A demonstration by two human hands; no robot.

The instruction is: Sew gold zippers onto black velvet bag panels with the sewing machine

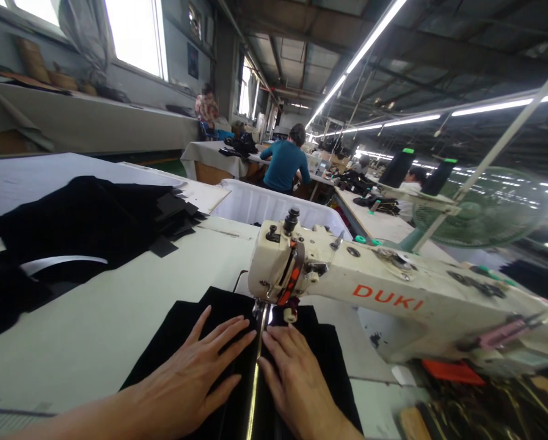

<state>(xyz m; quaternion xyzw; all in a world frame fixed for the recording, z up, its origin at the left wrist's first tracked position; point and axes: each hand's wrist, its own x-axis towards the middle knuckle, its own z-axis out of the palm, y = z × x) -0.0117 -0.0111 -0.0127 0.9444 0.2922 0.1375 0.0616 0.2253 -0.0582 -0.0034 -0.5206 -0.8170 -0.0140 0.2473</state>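
Observation:
A black fabric piece lies flat under the needle area of a cream sewing machine marked DUKI. Down its middle runs a shiny gold-toned zipper, leading up to the presser foot. On the fabric left of the zipper rests my left hand, palm down with its fingers spread. My right hand presses flat on the right side, its fingertips just below the foot and its index finger beside the zipper. Neither hand grips anything; the needle tip is hard to make out.
Stacked black fabric pieces cover the table's left part. Behind the machine stands a white plastic bin. More zippers lie at lower right. Thread cones and a green fan stand at right. A person in teal sits ahead.

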